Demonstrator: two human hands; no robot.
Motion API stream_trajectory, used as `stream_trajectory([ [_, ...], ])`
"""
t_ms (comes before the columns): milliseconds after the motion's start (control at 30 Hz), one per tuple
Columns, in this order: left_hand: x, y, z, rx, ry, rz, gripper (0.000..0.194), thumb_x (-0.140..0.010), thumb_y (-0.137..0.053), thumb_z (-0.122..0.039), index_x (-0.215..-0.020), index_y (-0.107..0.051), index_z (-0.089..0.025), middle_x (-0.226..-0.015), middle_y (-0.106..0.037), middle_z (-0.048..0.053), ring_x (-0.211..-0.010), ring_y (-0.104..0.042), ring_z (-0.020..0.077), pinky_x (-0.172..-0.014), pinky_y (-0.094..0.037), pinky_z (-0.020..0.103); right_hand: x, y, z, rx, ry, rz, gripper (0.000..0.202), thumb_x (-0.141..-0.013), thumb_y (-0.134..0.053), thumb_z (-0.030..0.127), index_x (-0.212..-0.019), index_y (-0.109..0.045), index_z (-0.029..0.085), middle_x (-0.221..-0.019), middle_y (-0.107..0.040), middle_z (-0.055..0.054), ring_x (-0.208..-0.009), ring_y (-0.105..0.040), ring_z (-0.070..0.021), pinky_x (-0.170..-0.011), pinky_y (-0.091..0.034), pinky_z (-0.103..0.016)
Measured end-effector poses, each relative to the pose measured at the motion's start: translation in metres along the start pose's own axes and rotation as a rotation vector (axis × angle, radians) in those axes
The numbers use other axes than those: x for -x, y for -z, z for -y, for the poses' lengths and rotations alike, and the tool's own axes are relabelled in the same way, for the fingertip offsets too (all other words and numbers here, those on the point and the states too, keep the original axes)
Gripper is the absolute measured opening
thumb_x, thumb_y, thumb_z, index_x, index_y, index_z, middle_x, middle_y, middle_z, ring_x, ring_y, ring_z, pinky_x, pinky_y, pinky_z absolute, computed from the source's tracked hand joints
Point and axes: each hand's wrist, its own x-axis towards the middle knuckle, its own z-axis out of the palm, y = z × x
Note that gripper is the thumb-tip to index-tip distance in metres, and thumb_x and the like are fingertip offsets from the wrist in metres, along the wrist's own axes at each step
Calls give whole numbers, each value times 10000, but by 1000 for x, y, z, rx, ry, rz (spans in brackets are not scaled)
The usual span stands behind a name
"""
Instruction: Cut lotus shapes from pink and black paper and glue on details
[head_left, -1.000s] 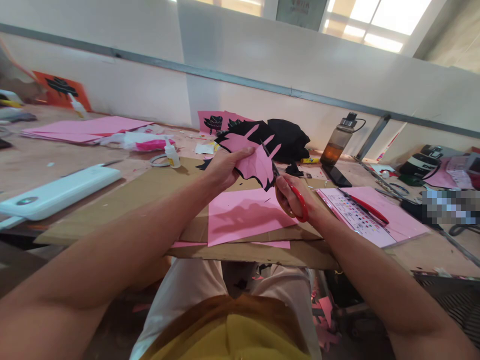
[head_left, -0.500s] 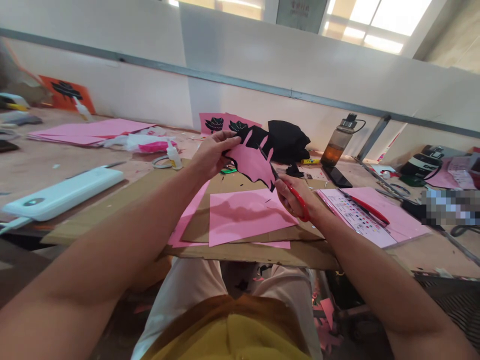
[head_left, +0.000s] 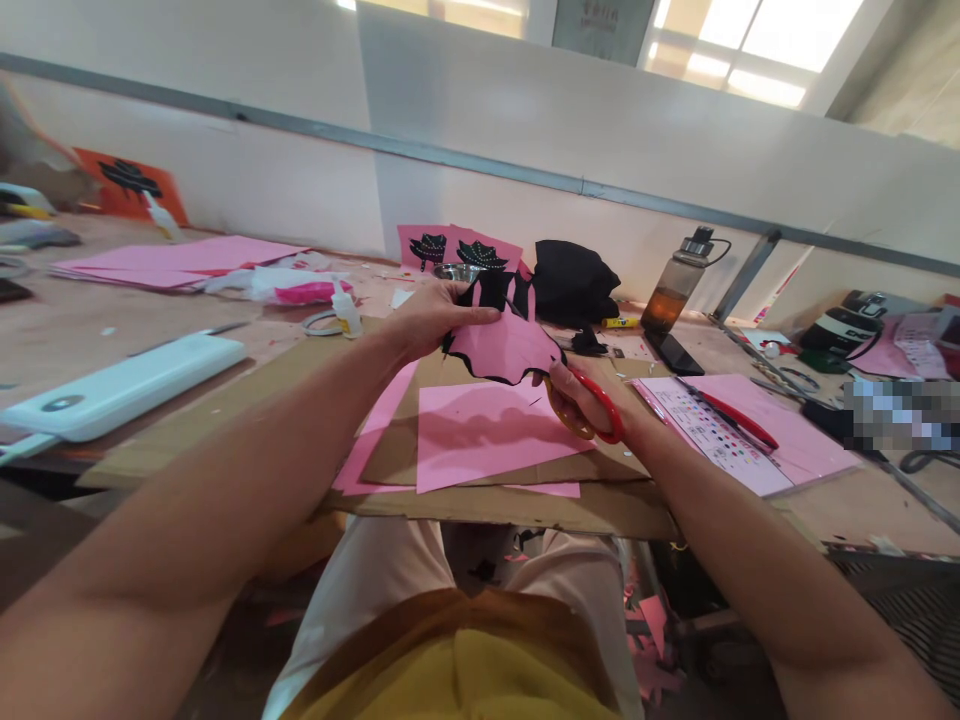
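Observation:
A pink paper cutout [head_left: 506, 345] with a wavy black edge and upright strips is held up above the cardboard. My left hand [head_left: 431, 320] pinches its left side, thumb on the pink face. In my right hand [head_left: 577, 392] are scissors [head_left: 611, 408] with red handles; the blades are mostly hidden behind the cutout. The fingertips of that hand meet the cutout's lower right edge. Below it, a pink sheet [head_left: 480, 445] lies on the brown cardboard [head_left: 390, 458], with a thin dark scrap on it.
At the back stand pink cards with black shapes [head_left: 480, 250], a metal bowl [head_left: 454, 271], a black bundle [head_left: 574, 280] and a bottle [head_left: 679, 280]. A phone [head_left: 675, 352] and a red-handled tool [head_left: 739, 420] lie right. Left are a white device [head_left: 127, 385] and a glue bottle [head_left: 346, 310].
The cutout has been turned to lie more level and lowered slightly, its strips now upright. My left hand moved down a little and right. The metal bowl behind has come into view.

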Motion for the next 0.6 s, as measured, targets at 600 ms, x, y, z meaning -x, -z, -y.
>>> stream_trajectory([
  [600,8,-5,-9,-202,-24,-13,299,-568,-1010,-286,-693,-757,-185,-668,-672,11,-598,-610,143,-562,-517,265,2,-1,7,8,-5,-48,611,-1017,-399,809,-760,-454,258,-538,-494,24,-475,-443,-135,-499,-315,-308],
])
